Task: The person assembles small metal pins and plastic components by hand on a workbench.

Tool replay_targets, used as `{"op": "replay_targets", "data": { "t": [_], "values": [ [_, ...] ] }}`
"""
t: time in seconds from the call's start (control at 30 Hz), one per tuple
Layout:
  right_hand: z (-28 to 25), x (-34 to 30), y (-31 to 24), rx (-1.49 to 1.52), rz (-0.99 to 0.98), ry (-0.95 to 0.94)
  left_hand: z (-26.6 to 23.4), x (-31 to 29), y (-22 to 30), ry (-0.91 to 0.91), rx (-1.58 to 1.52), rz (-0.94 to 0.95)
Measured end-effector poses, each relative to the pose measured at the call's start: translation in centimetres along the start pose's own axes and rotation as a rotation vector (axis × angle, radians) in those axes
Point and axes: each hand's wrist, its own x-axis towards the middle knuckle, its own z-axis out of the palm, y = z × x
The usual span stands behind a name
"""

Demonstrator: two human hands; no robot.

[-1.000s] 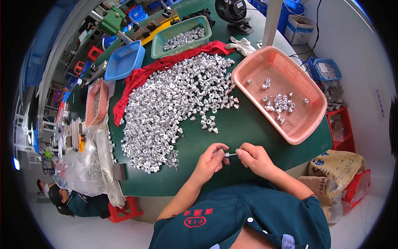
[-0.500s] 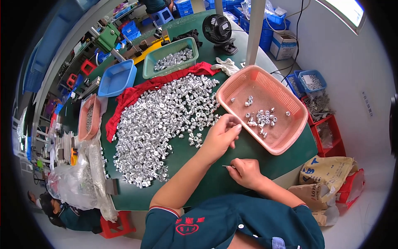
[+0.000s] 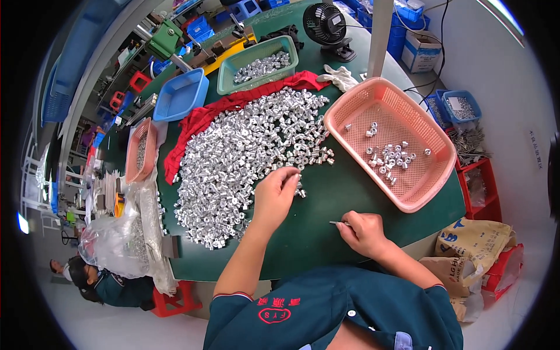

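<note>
A broad heap of small silver metal sleeves (image 3: 239, 157) lies on the green table. At the heap's right edge is my left hand (image 3: 273, 198), its fingers curled and thumb drawn in; a tiny silver glint shows by the fingertips, but what they hold is too small to make out. My right hand (image 3: 364, 233) rests nearer the table's front edge, closed around a thin metal pin (image 3: 337, 222) whose tip sticks out to the left. Beyond it stands a pink mesh basket (image 3: 408, 201) with several of the same sleeves scattered inside.
A red cloth (image 3: 198, 119) borders the heap's far side. Behind it are a green basket (image 3: 224, 84) of metal parts, a blue tray (image 3: 181, 96), a black fan (image 3: 326, 26) and a white glove (image 3: 339, 77). A pink basket (image 3: 151, 140) and plastic bags (image 3: 114, 233) lie left.
My left hand has moved from the pink basket's near rim back left to the heap's edge. The whole view has shifted slightly; my right hand still holds the pin.
</note>
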Motion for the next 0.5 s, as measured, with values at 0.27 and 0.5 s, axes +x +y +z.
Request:
{"op": "replay_targets", "data": {
  "t": [0.27,0.5],
  "values": [
    [0.2,0.0,-0.3,-0.025,-0.014,0.002,1.4,-4.1,-1.3,-0.127,0.707,0.189],
    [0.3,0.0,-0.6,-0.056,-0.034,-0.006,1.2,-4.9,-3.0,-0.142,0.752,0.198]
  ]
}}
